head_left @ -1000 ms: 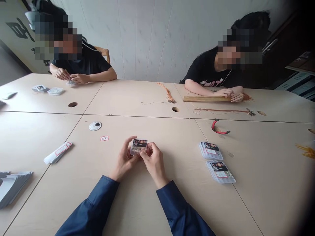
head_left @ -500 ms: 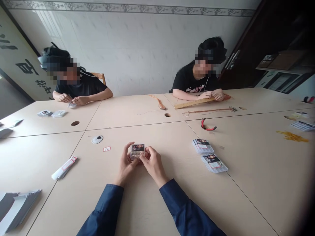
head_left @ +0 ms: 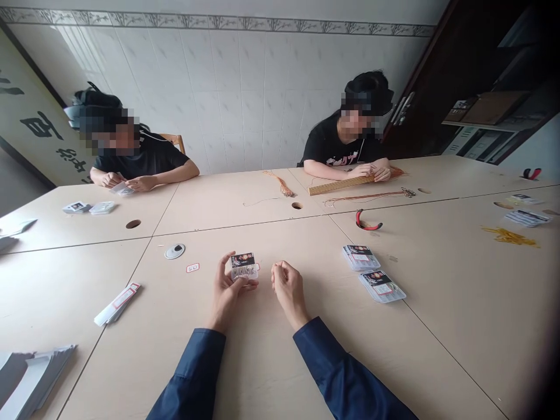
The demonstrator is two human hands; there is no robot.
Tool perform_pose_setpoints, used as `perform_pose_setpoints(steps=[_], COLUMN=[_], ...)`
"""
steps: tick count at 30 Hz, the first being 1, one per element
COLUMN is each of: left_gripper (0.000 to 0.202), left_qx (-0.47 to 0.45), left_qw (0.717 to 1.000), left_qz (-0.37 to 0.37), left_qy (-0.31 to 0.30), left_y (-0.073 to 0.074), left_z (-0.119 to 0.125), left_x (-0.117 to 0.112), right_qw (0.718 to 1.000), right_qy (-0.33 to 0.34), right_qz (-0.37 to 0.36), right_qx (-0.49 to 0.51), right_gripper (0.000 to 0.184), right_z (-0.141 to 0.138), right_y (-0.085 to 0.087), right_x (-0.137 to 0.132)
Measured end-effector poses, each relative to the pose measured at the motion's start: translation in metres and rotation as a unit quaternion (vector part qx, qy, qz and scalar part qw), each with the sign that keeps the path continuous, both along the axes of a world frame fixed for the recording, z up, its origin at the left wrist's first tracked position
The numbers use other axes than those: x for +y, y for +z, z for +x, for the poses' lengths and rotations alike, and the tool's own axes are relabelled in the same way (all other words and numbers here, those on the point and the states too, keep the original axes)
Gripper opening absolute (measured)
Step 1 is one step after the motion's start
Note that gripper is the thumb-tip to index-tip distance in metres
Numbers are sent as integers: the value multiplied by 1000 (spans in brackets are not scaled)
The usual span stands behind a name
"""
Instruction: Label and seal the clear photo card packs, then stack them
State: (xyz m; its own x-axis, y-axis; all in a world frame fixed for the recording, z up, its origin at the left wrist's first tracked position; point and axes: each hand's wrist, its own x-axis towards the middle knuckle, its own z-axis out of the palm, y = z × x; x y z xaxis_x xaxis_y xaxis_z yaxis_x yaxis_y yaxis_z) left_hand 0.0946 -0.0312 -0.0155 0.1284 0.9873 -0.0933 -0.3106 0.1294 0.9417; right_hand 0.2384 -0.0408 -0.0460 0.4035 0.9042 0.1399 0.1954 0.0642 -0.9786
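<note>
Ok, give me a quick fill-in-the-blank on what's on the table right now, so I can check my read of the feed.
1. The left hand holds a small packet; the right hand, fingers curled, lies to the ___ of the packet, not touching it.
2. Right of that hand lie ___ stacks of packets.
3. The pliers beyond them have ___ handles.
4. The round white disc lies to the ___ of the left hand.

Missing words: right; two; red; left.

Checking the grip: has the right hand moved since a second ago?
Yes. The right hand has come off the small clear black-labelled packet in the left hand, shifting right, toward the two packet stacks on the beige table.
</note>
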Motion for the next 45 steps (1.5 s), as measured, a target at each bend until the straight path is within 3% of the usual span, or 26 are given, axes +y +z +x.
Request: perform_pose_setpoints(steps=[8, 17, 23, 27, 33, 40, 45], left_gripper=[77, 76, 69, 70, 76, 69, 67], left_qx=[-1, 13, 13, 10, 10, 14, 27], left_qw=[1000, 1000, 1000, 1000, 996, 989, 987], left_qz=[-2, 1, 13, 20, 36, 71, 80], left_qy=[-5, 0, -13, -20, -75, -132, -136], left_y=[0, 4, -2, -3, -1, -9, -11], left_z=[0, 1, -1, -1, 2, 2, 2], left_x=[1, -1, 2, 2, -2, -1, -1], right_qw=[999, 999, 1000, 999, 994, 994, 993], right_qy=[49, 4, -10, 4, 83, 80, 72], right_qz=[7, 36, -6, 33, 6, -14, -30], right_qx=[-4, -1, 4, -19, -66, -72, -85], right_gripper=[40, 43, 49, 39, 34, 16, 14], right_z=[-3, -3, 3, 1, -4, -2, -2], right_y=[5, 8, 9, 9, 7, 12, 10], right_x=[-3, -2, -9, -13, -12, -13, -11])
